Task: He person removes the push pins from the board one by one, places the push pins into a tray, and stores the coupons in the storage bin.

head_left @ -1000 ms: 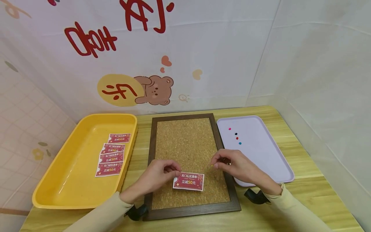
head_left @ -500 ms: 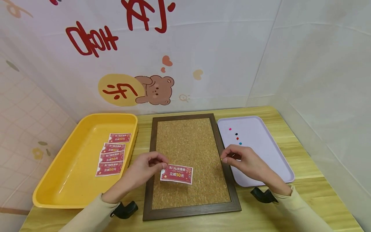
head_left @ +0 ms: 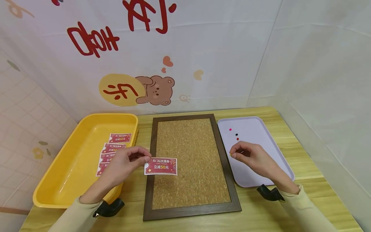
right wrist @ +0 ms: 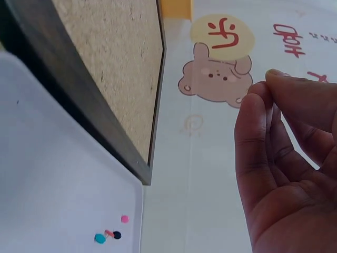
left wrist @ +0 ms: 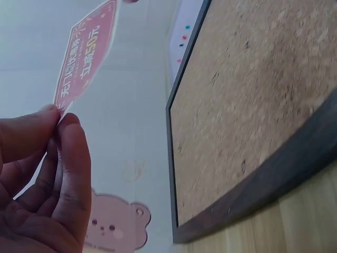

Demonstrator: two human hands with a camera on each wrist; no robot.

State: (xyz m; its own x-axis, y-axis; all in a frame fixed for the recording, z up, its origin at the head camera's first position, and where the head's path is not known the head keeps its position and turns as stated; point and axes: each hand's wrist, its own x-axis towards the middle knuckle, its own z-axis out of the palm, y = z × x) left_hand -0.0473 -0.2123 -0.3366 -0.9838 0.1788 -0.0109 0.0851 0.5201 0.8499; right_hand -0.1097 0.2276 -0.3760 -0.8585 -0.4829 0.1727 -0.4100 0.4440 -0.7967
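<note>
My left hand (head_left: 123,167) pinches a red paper coupon (head_left: 161,166) by its left edge, between thumb and fingers. The coupon hangs over the left side of a cork board (head_left: 192,145) in a brown frame. On the other side, my right hand (head_left: 258,159) pinches a small yellow thumbtack (head_left: 230,154), mostly covered by the fingertips, over the left edge of the lilac tray (head_left: 261,129). Pink (head_left: 230,129), black (head_left: 236,134) and red (head_left: 237,139) thumbtacks lie in that tray. A teal thumbtack (right wrist: 100,239) shows beside them in the right wrist view.
A yellow plastic tub (head_left: 72,174) stands left of the board, with several matching coupons (head_left: 120,138) along its right side, partly behind my left hand. Wood-grain table (head_left: 203,222) runs along the front. A printed white wall sheet (head_left: 220,58) rises behind everything.
My left hand has moved left with the coupon, from over the board's middle to its left frame. My right hand has moved right with the yellow thumbtack, from over the board to the lilac tray.
</note>
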